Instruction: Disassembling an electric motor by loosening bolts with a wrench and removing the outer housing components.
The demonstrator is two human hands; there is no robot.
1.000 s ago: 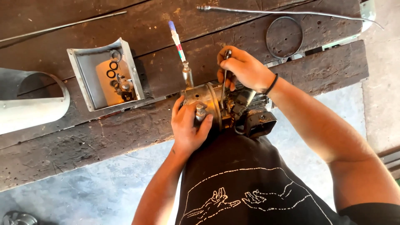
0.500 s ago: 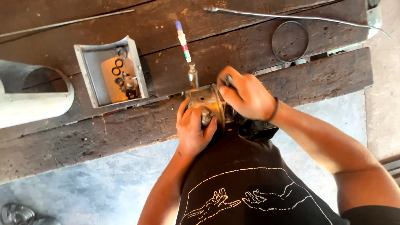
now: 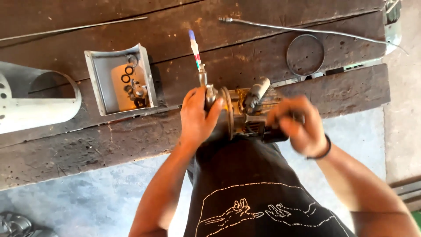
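Black shirt, white line drawing; black band, right wrist.

From here I see a worktop (image 3: 79,149) of dark, weathered wooden planks running across the view, cracked and stained. Below it lies a grey concrete floor (image 3: 87,206), blotchy and bluish in the shade. At the right edge the ground (image 3: 405,109) looks paler, in brighter daylight.

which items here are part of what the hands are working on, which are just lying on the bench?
In hand: metal motor assembly, gripped by left hand and right hand.

Lying about: parts tray, wire ring, long cable, thin rod, grey cylinder.
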